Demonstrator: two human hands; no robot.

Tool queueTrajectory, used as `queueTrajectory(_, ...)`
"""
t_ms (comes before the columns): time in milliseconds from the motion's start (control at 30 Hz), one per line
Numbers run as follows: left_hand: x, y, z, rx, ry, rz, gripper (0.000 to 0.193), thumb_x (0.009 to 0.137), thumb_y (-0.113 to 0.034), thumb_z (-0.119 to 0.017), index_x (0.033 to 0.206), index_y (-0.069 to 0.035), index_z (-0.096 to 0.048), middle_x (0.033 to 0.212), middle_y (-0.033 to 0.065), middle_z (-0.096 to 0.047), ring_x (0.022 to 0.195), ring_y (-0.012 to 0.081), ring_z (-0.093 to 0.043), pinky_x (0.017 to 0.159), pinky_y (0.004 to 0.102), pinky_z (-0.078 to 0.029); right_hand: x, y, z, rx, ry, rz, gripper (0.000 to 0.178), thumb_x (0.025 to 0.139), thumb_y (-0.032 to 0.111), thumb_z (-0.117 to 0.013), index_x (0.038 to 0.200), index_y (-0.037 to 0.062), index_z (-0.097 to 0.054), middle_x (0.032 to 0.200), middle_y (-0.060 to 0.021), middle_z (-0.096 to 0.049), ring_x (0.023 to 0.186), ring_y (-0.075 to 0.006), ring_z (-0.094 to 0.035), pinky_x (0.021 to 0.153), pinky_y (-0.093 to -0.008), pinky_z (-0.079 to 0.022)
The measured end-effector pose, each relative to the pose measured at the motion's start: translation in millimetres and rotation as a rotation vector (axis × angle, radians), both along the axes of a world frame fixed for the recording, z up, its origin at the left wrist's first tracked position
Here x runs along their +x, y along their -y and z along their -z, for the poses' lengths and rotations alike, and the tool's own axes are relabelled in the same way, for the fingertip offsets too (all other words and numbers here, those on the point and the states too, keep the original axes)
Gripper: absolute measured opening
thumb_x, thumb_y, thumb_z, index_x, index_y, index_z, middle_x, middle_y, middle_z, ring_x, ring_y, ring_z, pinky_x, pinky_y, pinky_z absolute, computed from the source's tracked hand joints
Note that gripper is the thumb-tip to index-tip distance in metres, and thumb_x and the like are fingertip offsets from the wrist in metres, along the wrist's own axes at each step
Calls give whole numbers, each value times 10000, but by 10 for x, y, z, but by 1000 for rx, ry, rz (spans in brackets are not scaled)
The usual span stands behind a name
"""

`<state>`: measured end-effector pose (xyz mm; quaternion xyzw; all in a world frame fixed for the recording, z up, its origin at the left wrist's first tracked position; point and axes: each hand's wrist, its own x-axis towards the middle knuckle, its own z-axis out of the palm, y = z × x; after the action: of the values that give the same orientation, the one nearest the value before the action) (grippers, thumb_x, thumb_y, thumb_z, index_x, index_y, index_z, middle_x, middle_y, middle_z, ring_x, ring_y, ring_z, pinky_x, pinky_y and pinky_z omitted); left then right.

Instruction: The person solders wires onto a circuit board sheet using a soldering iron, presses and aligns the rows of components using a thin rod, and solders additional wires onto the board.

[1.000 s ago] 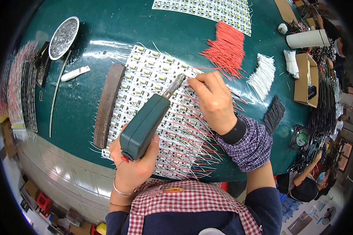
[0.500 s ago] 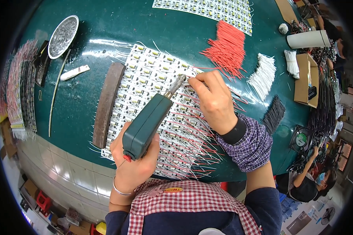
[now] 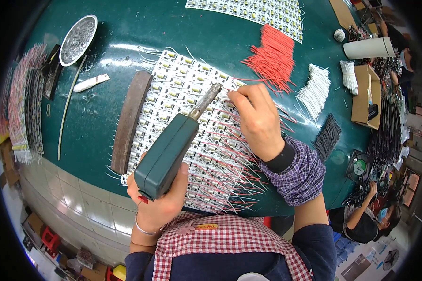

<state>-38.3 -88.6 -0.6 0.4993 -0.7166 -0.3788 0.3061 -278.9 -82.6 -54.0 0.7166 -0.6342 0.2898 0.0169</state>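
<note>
The green table carries the white sheet of circuit boards, which lies flat in front of you, partly beneath the tool. Your left hand is wrapped round the green soldering gun, and the dark bar lies along the sheet's left side. Your right hand is narrowed, thumb and forefinger pinched at the sheet's upper right; what they pinch is too small to make out. Beyond it lies the pile of red wires. The gun's tip hangs just beside those fingertips. The step looks like soldering leads along the right edge; the next move seems to call for a still pinch and the tip on the joint, clear of your fingers.
</note>
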Motion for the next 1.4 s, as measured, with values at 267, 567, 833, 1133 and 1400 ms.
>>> queueTrajectory(267, 58, -21, 71, -1, -76, 4, 178, 737, 14, -768, 906, 11, -711, 885, 120, -696, 680, 251, -682, 681, 326, -538, 77, -62, 0, -26, 43, -36, 287, 718, -12, -644, 1004, -14, -645, 938, -104, -588, 848, -268, -567, 700, -365, -491)
queueTrajectory(567, 75, 7, 64, 83, -156, 46, 194, 752, 54, -725, 941, 48, -683, 874, 138, -681, 666, 210, -664, 616, 295, -513, 81, -74, -13, 14, 1, -60, 288, 713, -12, -643, 1001, -23, -648, 945, -115, -584, 855, -271, -565, 698, -360, -493)
queueTrajectory(833, 61, 28, 45, 57, -106, 76, 148, 765, 53, -712, 907, 39, -671, 811, 112, -641, 626, 185, -623, 576, 287, -479, 90, -65, -2, 11, -16, -69, 289, 717, -1, -638, 1004, -38, -649, 949, -117, -581, 862, -269, -564, 691, -358, -490)
queueTrajectory(1133, 108, 19, 16, -92, -52, 122, 173, 743, 42, -743, 901, 45, -672, 839, 126, -663, 654, 218, -651, 615, 298, -510, 100, -65, -9, 5, -30, -65, 300, 710, -1, -638, 1008, -41, -647, 949, -118, -579, 864, -272, -563, 693, -357, -492)
queueTrajectory(1400, 123, -18, 36, -70, -58, 109, 194, 751, 46, -738, 933, 59, -672, 872, 136, -683, 684, 226, -673, 631, 300, -521, 105, -73, 27, 12, -22, -68, 300, 717, -10, -629, 1015, -36, -639, 966, -125, -572, 882, -281, -559, 717, -364, -495)
